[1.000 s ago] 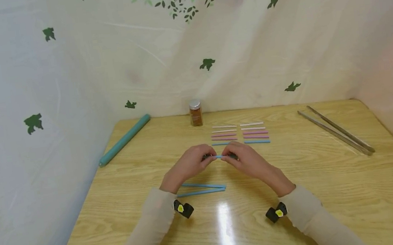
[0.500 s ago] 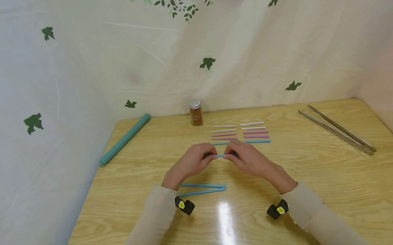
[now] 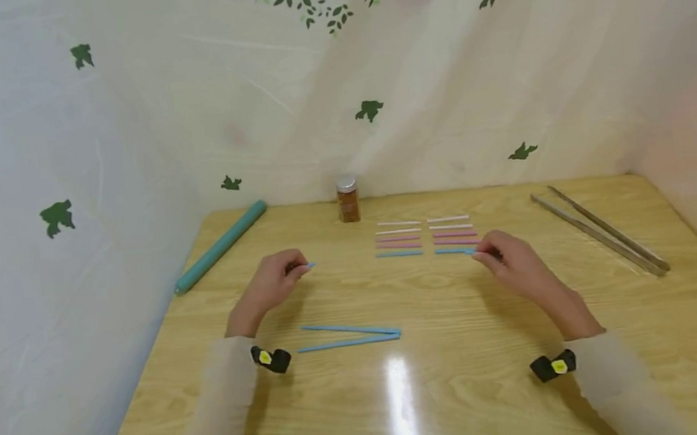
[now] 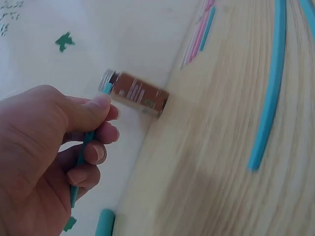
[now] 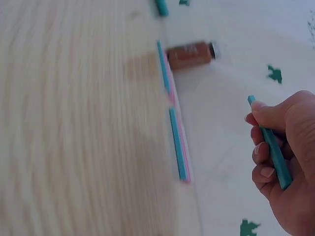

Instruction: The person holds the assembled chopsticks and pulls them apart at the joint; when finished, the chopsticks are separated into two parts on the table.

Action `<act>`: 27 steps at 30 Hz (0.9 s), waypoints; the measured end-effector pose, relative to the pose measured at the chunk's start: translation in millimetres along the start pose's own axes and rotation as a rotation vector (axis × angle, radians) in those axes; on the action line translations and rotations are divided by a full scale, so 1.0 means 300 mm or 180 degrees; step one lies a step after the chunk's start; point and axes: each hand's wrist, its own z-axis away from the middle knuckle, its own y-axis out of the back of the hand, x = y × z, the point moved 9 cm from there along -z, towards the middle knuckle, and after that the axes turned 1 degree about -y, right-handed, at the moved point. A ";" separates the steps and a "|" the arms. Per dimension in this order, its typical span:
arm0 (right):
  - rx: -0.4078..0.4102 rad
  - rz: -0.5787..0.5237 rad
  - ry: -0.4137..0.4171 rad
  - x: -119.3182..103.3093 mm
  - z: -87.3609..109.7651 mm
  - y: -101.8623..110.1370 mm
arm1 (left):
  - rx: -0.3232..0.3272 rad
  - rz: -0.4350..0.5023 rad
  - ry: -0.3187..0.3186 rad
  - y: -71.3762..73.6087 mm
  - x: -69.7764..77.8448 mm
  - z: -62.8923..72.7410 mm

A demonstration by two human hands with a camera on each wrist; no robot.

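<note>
Left of the middle in the head view, my left hand point(image 3: 270, 284) grips a short piece of blue stick point(image 4: 80, 162). In the left wrist view the piece runs along the palm, thumb and forefinger near its upper end. My right hand point(image 3: 518, 268) holds a similar blue piece point(image 5: 276, 158) under curled fingers, its tip showing past the thumb. In the head view that hand overlaps the right end of a short blue stick point(image 3: 449, 251) in the rows. Two longer blue sticks point(image 3: 352, 343) lie nearer to me, their right ends meeting.
Short white point(image 3: 399, 231), pink point(image 3: 398, 238) and blue sticks lie in two columns. A spice jar point(image 3: 349, 201) with a silver lid stands behind. A green rolling-pin-like rod point(image 3: 222, 247) lies left, metal tongs point(image 3: 599, 234) right. Patterned cloth point(image 3: 281, 95) hangs behind the table.
My hands were together at the middle with a bit of blue stick between them. They have moved apart, left and right, each with a blue piece.
</note>
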 end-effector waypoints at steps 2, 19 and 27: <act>0.0123 0.0025 -0.0055 0.034 0.027 0.036 | 0.0003 0.0047 0.0088 0.012 -0.026 0.016; 0.0118 -0.0012 -0.0489 0.145 0.058 0.035 | -0.0304 0.0121 0.0000 -0.174 0.077 -0.071; 0.0031 -0.0118 -0.0599 0.173 0.036 0.002 | -0.0488 0.0228 0.0036 -0.290 0.141 -0.146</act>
